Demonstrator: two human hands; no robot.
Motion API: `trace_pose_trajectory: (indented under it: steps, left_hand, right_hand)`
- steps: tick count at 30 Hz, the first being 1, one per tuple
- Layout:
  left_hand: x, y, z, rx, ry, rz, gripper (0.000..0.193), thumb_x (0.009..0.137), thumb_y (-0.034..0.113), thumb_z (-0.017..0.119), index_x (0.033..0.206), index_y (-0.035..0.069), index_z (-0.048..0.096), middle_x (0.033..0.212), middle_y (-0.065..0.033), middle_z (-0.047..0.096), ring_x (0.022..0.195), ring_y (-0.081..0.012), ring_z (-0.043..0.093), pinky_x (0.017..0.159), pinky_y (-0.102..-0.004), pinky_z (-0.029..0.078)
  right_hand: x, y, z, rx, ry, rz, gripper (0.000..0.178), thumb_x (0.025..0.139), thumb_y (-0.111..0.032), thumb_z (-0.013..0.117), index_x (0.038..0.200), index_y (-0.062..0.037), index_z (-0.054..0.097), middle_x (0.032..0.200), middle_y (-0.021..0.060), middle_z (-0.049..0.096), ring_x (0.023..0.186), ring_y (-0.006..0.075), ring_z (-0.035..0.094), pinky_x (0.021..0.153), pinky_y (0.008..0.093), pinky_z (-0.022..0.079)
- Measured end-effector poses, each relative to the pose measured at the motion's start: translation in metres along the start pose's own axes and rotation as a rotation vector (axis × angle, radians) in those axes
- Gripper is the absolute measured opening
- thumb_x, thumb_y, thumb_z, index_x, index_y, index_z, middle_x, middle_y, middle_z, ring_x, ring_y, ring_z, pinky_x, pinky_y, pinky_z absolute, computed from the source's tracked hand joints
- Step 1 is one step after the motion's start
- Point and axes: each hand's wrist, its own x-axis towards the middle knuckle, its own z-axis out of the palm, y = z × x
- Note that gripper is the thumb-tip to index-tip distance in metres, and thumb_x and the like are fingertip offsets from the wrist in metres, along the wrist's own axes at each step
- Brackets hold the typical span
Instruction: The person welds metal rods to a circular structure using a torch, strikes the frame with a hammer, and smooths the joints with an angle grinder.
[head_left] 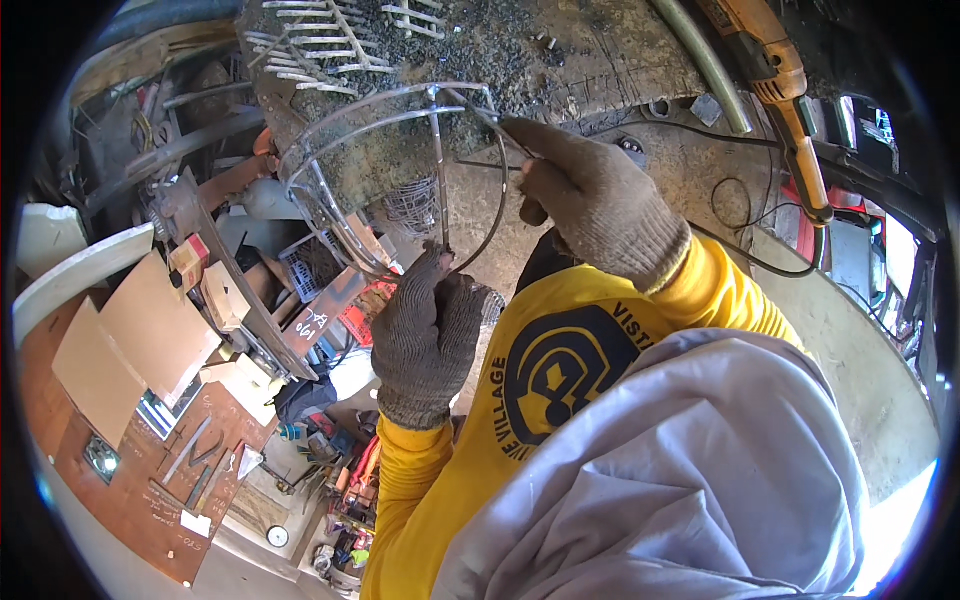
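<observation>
A bare metal frame [437,150] of bent rods, with curved hoops joined by straight bars, is held up in front of me, partly over the workbench edge. My left hand [425,335], in a brown knitted glove, is closed around its lower end, where a bar meets the hoop. My right hand [610,200], gloved the same way, pinches a thin dark rod [487,118] that slants up to the frame's top right corner. I cannot tell whether this rod is part of the frame or a separate piece.
Dark grit and pale slatted pieces [325,45] lie on the workbench [620,50]. At the upper right are an orange power tool [765,75], a metal tube [705,65] and a black cable [735,250]. To the left, cardboard [150,320] and hand tools rest on a brown board [130,510].
</observation>
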Motion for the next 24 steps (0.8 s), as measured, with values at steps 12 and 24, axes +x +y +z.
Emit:
trace_pose_trajectory:
  steps: [12, 24]
  left_hand:
    - [0.003, -0.019, 0.019, 0.211, -0.043, 0.131, 0.032, 0.084, 0.009, 0.075, 0.113, 0.001, 0.065, 0.089, -0.0164, 0.072, 0.067, -0.0256, 0.070, 0.061, -0.0338, 0.054]
    - [0.009, -0.017, 0.016, 0.253, -0.070, 0.175, 0.032, 0.080, 0.009, 0.079, 0.109, 0.004, 0.066, 0.079, -0.0137, 0.070, 0.055, -0.0246, 0.064, 0.053, -0.0344, 0.051]
  right_hand:
    - [0.011, 0.040, 0.016, 0.089, 0.254, -0.258, 0.025, 0.092, -0.011, 0.060, 0.116, -0.0049, 0.066, 0.090, 0.0191, 0.069, 0.082, 0.0360, 0.070, 0.072, 0.0427, 0.055]
    - [0.008, 0.029, -0.011, -0.066, 0.155, -0.222, 0.026, 0.093, -0.018, 0.058, 0.116, -0.0076, 0.068, 0.087, 0.0198, 0.070, 0.085, 0.0374, 0.070, 0.077, 0.0461, 0.055]
